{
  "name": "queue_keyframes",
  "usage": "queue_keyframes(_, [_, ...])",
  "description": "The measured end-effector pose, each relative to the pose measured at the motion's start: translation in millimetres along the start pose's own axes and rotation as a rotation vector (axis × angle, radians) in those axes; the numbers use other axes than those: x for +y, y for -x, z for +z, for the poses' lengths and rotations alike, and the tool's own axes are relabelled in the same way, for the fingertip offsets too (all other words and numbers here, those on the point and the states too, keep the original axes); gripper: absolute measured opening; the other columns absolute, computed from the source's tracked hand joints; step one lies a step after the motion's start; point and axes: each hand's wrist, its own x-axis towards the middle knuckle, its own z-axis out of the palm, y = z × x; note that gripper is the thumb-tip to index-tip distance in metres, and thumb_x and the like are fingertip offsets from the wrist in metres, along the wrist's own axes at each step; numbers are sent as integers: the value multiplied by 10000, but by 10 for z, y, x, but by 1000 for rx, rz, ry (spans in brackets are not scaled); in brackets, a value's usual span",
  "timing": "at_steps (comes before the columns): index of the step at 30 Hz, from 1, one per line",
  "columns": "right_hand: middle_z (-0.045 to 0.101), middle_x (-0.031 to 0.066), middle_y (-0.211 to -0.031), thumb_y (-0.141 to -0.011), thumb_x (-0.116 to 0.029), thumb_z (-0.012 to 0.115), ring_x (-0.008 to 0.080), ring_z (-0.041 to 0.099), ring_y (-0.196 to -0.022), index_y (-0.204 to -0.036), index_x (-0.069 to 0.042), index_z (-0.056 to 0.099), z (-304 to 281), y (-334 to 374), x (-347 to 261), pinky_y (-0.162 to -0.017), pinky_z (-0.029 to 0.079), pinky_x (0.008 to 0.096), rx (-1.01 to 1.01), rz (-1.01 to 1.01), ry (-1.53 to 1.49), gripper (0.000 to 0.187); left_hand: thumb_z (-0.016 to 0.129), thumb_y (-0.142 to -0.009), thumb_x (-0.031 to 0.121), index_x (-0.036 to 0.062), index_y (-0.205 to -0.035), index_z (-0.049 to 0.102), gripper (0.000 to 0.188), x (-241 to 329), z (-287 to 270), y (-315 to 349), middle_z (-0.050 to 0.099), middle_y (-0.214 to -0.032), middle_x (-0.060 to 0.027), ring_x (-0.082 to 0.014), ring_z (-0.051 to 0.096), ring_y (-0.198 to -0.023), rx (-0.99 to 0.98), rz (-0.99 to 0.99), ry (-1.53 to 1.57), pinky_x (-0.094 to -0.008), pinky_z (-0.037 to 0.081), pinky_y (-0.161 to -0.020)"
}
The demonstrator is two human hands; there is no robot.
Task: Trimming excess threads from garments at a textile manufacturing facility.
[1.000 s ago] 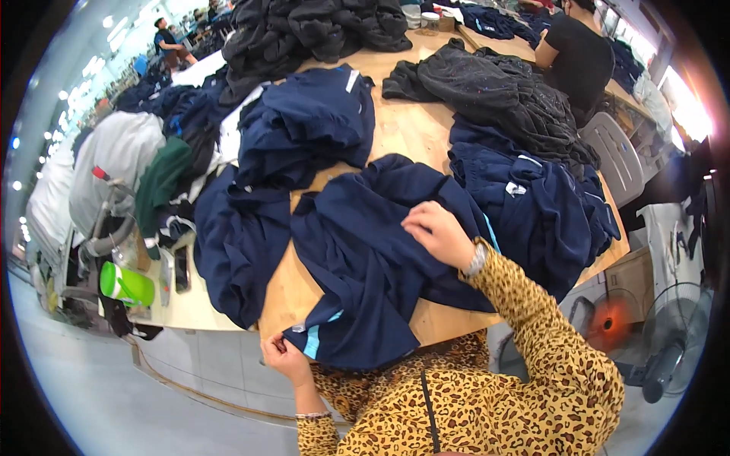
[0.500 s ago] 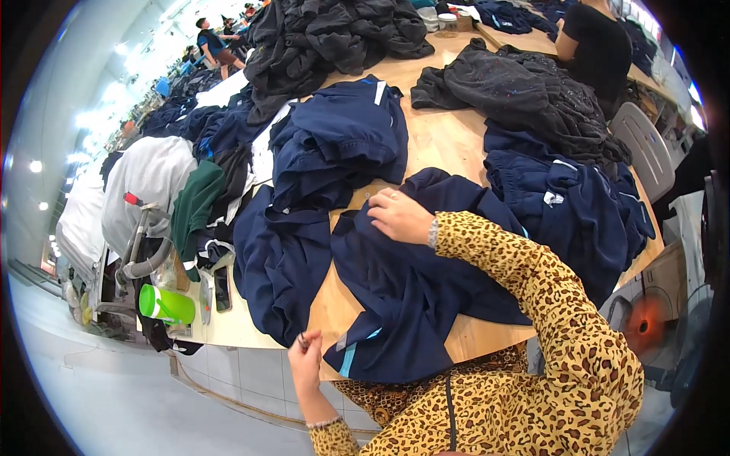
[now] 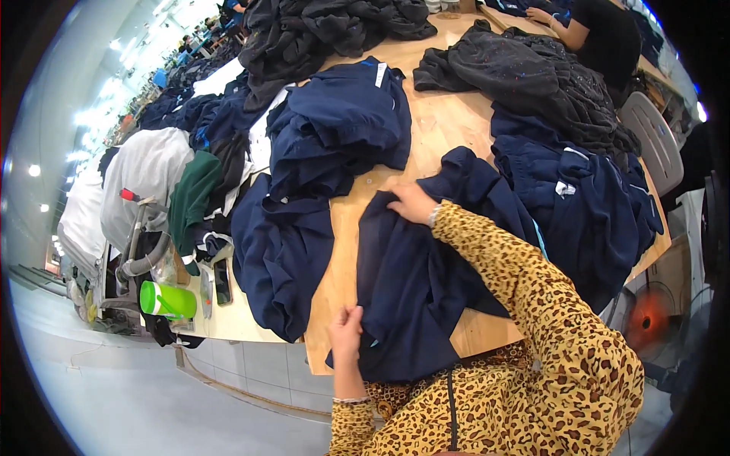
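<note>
A navy blue garment [image 3: 411, 281] with a narrow light blue stripe lies spread before me, its lower end hanging over the table's near edge. My right hand [image 3: 413, 204] rests at its upper left part, fingers bent and closed on the cloth. Beside the lower left edge of the same garment is my left hand [image 3: 347, 334], fingers pinched together; whatever they hold is hidden. Another navy garment [image 3: 281, 258] lies to the left, next to a folded navy stack [image 3: 338, 121].
A heap of navy clothing [image 3: 578, 205] sits at the right, below a dark grey pile [image 3: 525, 72]. At the left edge are a green jug [image 3: 167, 301], a phone [image 3: 222, 282] and a hose [image 3: 144, 262]. A co-worker [image 3: 597, 38] works at the far right.
My left hand has moved right and slightly up to the garment's edge. My right hand shifted slightly right. The garment's left side is pulled straighter, and its striped lower corner is now mostly hidden.
</note>
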Motion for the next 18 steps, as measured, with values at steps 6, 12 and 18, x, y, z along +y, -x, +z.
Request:
queue_keyframes(6, [660,193,-910,-736,-184,716,311,640,-866,-986,-26,672,-944,-109,-291,-776,495,358,-47,200,-178,299,609,-895,155,55,-874,593,104,689,-281,-24,571,-733,-27,-59,438,-465,2,25,296,-197,337,-400])
queue_keyframes(12, [676,112,-800,-753,-151,695,177,609,-784,-912,5,696,-2099,-504,-1555,-714,466,309,-322,378,-212,223,814,-679,262,-42,-1224,487,704,654,453,288,536,-1137,-168,-260,587,-811,-188,446,-594,-327,479,-721])
queue_keyframes(18, [661,70,-887,-799,-190,700,142,576,-773,-972,48,667,-2613,-401,-1525,-736,464,305,-483,454,-458,296,697,-786,72,64,-963,593,205,218,281,185,498,-616,12,-88,433,-469,-53,-14,159,-226,341,-428])
